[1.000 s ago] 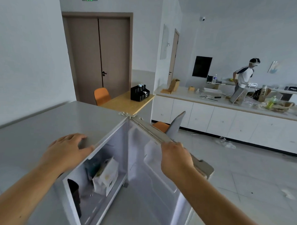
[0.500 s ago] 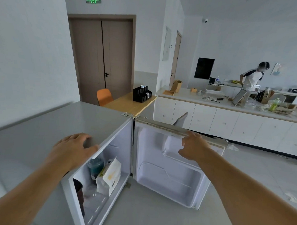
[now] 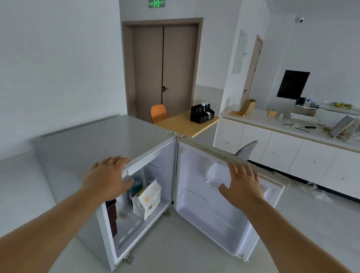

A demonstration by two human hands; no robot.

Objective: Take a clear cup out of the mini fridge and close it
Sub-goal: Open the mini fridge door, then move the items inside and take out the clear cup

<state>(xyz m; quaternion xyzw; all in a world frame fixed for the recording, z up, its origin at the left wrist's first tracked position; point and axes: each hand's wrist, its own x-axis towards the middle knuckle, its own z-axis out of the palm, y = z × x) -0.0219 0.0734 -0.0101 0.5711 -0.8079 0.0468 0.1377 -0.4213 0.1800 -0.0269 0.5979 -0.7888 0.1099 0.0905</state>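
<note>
The white mini fridge (image 3: 93, 145) stands below me with its door (image 3: 209, 217) swung wide open to the right. Inside are a white paper bag (image 3: 148, 198), a teal-tinted cup (image 3: 137, 184) behind it and a dark container (image 3: 112, 215) at the left. Something clear and faint lies on the shelf (image 3: 125, 213); I cannot tell whether it is a cup. My left hand (image 3: 110, 176) rests flat on the fridge's top front edge, fingers apart. My right hand (image 3: 242, 183) is spread in front of the door's inner side, fingertips at its top edge, holding nothing.
A wooden table (image 3: 187, 122) with a black organiser (image 3: 201, 113) and an orange chair (image 3: 159, 113) stand behind the fridge. A grey chair (image 3: 247, 149) is just beyond the door. White counter cabinets (image 3: 296, 156) run along the right; pale floor lies in front.
The fridge door has swung further open to the right. My right hand has let go of its top edge and spread its fingers. My left hand stays on the fridge top.
</note>
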